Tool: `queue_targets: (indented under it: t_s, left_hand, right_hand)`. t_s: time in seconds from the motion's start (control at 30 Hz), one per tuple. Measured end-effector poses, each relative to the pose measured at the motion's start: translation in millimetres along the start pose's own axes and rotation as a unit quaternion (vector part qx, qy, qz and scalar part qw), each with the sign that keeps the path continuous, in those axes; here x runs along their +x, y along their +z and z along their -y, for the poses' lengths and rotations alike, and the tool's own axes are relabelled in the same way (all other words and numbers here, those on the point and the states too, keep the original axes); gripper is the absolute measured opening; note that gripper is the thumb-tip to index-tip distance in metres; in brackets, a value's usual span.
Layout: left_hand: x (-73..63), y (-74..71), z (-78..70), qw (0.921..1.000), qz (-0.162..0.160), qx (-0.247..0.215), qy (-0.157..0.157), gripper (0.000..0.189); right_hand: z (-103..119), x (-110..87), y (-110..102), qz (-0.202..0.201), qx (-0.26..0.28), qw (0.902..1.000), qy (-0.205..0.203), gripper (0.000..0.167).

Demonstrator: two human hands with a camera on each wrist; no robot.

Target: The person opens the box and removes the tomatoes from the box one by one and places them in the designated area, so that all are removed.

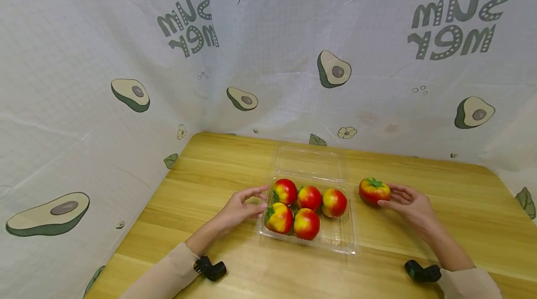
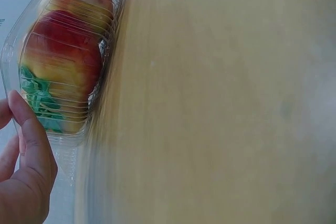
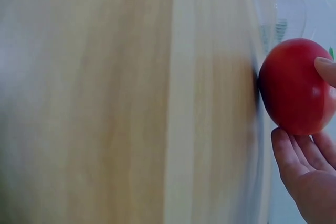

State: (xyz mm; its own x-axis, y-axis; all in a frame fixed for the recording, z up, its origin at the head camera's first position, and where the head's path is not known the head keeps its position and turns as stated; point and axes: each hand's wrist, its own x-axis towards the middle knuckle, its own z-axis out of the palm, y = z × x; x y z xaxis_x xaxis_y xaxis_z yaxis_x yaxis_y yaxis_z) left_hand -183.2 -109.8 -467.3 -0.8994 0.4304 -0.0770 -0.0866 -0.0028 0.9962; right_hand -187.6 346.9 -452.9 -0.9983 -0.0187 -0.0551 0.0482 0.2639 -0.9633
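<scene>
1. Tomato (image 1: 371, 192), right of the clear container (image 1: 340, 232), clasped in my right hand (image 1: 413, 208) by thumb and fingers.
2. Likely light, firm, slick: best cupped round its sides.
3. My left hand (image 1: 237, 205), fingers parted, touches the container's left edge.

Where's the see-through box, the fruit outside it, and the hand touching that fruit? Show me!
See-through box (image 1: 334, 232), head view: bare floor, towards the front right.
Fruit outside it (image 1: 374, 195), head view: skin below the green leaves.
Right hand (image 1: 413, 207), head view: middle of the hand.
</scene>
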Motion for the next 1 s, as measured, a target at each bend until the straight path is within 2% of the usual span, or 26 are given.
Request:
queue_targets:
  t_s: [0.17,0.67,0.9,1.0]
  left_hand:
    - [1.2,0.0,0.8,1.0000,-0.001,-0.002,0.001,0.054]
    - [0.9,0.0,0.4,1.0000,-0.002,0.001,0.003,0.053]
    - [0.2,0.3,0.5,1.0000,-0.003,-0.002,0.002,0.053]
    - [-0.2,0.3,0.3,1.0000,-0.004,-0.003,0.001,0.053]
  right_hand:
    - [-3,1.0,-6,0.021,0.019,0.9996,-0.003,0.041]
    - [-5,0.5,-11,0.037,0.006,0.9993,0.002,0.045]
    - [-7,1.3,-13,0.036,0.057,0.9977,0.004,0.041]
    - [-8,1.3,-14,0.035,0.062,0.9974,0.003,0.041]
